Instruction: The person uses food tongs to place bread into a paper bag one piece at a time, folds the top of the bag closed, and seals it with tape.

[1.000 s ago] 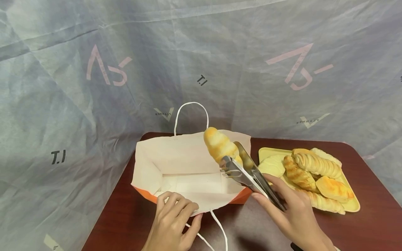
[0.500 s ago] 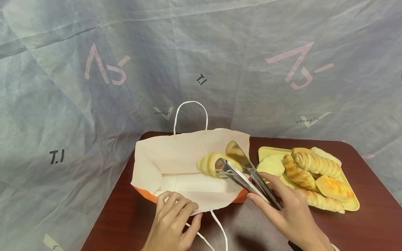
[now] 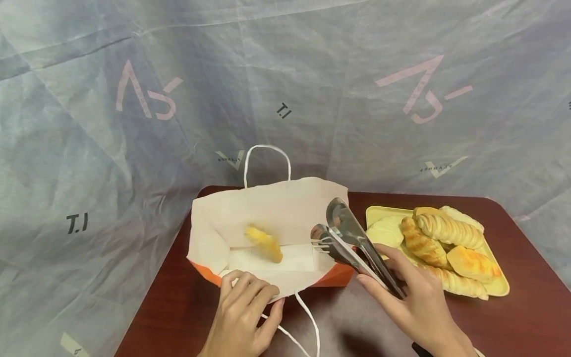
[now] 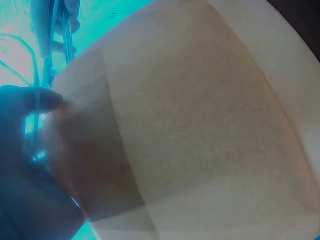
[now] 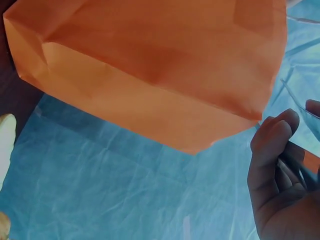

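Lower edge of the head view: left hand [image 3: 243,315], forearm cut off, pinching the near rim of a paper bag [image 3: 285,210], thumb outside; fingertips partly hidden by the fold. Near handle [image 3: 309,312], white cord, just right of that thumb, lower end out of frame. Right hand [image 3: 412,302] gripping metal tongs [image 3: 358,263], undersides of the fingers mostly hidden; black band [image 3: 419,350] at the wrist, nearly all cropped. Tong ends well apart, above the bag's right end, ahead and left of the right hand.

Ahead of the left hand, inside the bag's mouth: bread roll [image 3: 265,243], smeared by blur; falling or resting, cannot tell. Between the tong ends a second ago, now clear of them and farther left. Left hand's pinch unchanged.

Beyond and right of the right hand: yellow tray [image 3: 501,292] of heaped breads [image 3: 450,230], lower pieces covered, same arrangement as before. Farthest: grey printed sheet [image 3: 250,74]. Left wrist view: mostly bag panel, cyan glare, fingers dim.
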The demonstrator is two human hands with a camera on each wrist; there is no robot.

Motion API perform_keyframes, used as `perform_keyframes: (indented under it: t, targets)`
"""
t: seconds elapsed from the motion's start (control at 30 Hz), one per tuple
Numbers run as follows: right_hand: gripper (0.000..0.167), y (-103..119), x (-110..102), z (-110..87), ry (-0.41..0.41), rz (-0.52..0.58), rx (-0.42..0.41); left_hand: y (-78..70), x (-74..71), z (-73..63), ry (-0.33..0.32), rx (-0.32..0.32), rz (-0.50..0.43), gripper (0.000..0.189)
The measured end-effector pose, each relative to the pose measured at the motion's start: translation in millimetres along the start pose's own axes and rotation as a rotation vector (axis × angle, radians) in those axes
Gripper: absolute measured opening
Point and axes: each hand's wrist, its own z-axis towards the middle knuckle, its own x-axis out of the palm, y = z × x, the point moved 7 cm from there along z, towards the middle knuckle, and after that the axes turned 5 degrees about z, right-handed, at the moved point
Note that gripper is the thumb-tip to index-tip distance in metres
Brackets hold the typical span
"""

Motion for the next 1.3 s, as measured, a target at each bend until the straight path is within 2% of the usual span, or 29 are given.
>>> perform_keyframes:
  t: [0.17,0.47,0.63,0.83,1.0,1.3]
  targets:
    - [0.058,-1,-11,-5.2,-0.068,-0.009,-0.018,-0.1,0.9,0.4,-0.001,-0.003,0.002,0.027]
    - [0.051,-19,-39,-23.9,-0.105,-0.037,0.083,-1.3,0.7,0.6,-0.016,0.004,0.005,0.028]
    - [0.055,-27,-59,-34.4,-0.121,-0.084,0.196,0.1,2.0,-1.7,-0.009,-0.004,-0.011,0.028]
    - [0.061,-36,-75,-47.1,-0.091,-0.187,0.306,2.0,2.8,-6.9,0.008,-0.022,-0.021,0.024]
    - [0.064,-41,-77,-58.6,-0.052,-0.289,0.304,2.7,2.4,-7.2,0.007,-0.023,-0.022,0.024]
    - [0.067,-45,-71,-70.8,0.085,-0.392,0.204,1.3,1.9,-5.1,0.007,-0.038,-0.022,0.027]
